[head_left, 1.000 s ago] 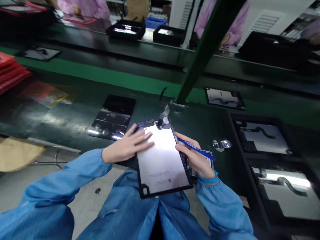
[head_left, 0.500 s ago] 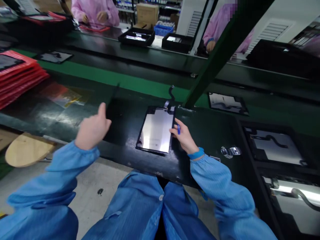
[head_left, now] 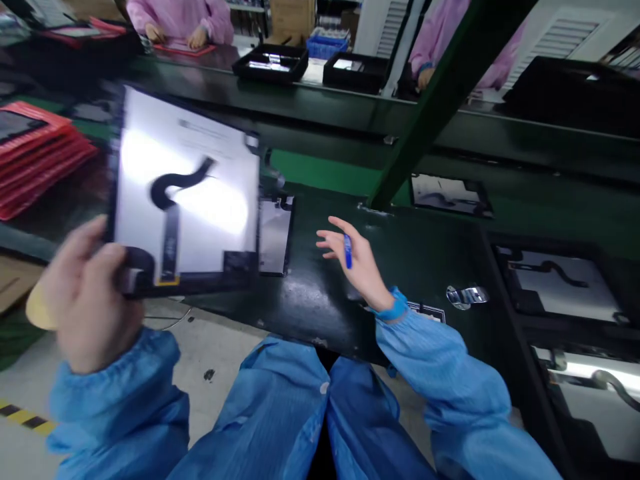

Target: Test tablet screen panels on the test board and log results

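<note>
My left hand (head_left: 97, 293) is closed on the lower left corner of a display panel (head_left: 220, 200), raised and tilted above the bench. The panel has a silvery back, a black border and a curved black flex cable (head_left: 171, 233). Behind its right edge, a second display panel (head_left: 275, 237) lies on the dark bench, partly hidden. My right hand (head_left: 357, 267) hovers over the bench to the right of that panel, fingers apart and touching nothing. A small blue piece (head_left: 347, 251) sits against its fingers; I cannot tell what it is. A blue band circles the wrist.
Red padded sleeves (head_left: 40, 160) are stacked at the left. A green post (head_left: 425, 120) rises from the bench. Black trays (head_left: 505, 320) with panels stand at the right; another panel (head_left: 450, 195) lies beyond. Two co-workers in pink (head_left: 183, 20) are across the line.
My left hand, empty before, now holds a raised panel. The panel on the bench lies farther left, and my right hand has let go of it and opened.
</note>
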Tool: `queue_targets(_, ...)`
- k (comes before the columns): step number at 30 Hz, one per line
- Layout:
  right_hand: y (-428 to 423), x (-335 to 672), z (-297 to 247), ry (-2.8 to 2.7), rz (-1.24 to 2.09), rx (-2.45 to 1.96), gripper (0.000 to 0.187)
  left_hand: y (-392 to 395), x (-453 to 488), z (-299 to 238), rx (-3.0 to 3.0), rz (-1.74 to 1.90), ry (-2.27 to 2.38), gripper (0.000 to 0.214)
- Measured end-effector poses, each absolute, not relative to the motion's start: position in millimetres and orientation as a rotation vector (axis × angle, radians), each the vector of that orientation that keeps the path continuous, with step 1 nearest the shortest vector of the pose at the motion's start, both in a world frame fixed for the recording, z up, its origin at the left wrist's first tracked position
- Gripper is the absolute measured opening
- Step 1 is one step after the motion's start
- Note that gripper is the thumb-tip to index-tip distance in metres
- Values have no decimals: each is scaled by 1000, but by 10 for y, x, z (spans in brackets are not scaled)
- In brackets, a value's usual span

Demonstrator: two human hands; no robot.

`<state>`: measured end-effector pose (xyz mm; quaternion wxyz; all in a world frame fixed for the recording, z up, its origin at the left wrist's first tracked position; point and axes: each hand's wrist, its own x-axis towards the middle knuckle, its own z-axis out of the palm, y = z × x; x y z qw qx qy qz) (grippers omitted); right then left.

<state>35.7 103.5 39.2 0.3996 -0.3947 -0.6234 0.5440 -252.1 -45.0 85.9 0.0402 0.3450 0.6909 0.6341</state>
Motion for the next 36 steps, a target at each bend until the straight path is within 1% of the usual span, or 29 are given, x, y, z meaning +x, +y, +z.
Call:
queue_targets(2, 799, 629, 571, -1567, 1243, -1004, 47, -358, -2074, 690, 794, 1987, 1856, 35)
queue_targets(4, 560, 860, 688, -1497, 1022, -1109, 35, -274, -1638, 445, 681, 1826, 1647, 35)
queue_targets(6, 344, 1027, 712, -1430, 896, -1192, 36, -251, -1262, 162, 641, 1657, 1549, 38)
queue_targets(8, 161, 1118, 645, -1397, 913, -1234, 34, -291, -985, -107, 660, 1533, 1505, 40)
queue_targets(11, -50, 1111, 438, -1434, 1081, -1303, 20, -409, -770, -380, 767, 1394, 1518, 41)
queue_targets(12, -103, 1078, 359, -1450, 1139, -1328, 19, -446, -744, -421, 842, 1355, 1546, 41)
queue_targets(15, -200, 939, 137, -1442, 1271, -1389, 30, -505, -758, -409, 1252, 1289, 1657, 47)
queue_targets(17, -222, 858, 14, -1443, 1286, -1422, 31, -483, -806, -336, 1564, 1248, 1752, 52)
queue_targets(20, -227, 801, -122, -1546, 1128, -1451, 36, -369, -877, -228, 1826, 1143, 1819, 50)
queue_targets(23, -234, 799, -188, -1688, 960, -1450, 39, -210, -902, -156, 1898, 1071, 1759, 44)
queue_targets(30, -254, 776, -201, -1885, 873, -1461, 31, 40, -841, -95, 1989, 1053, 1696, 37)
queue_targets(33, -256, 787, -227, -1809, 915, -1477, 31, 104, -829, -125, 1991, 975, 1701, 36)
queue_targets(36, -211, 869, -186, -1521, 899, -1517, 35, 173, -811, -140, 1982, 894, 1729, 29)
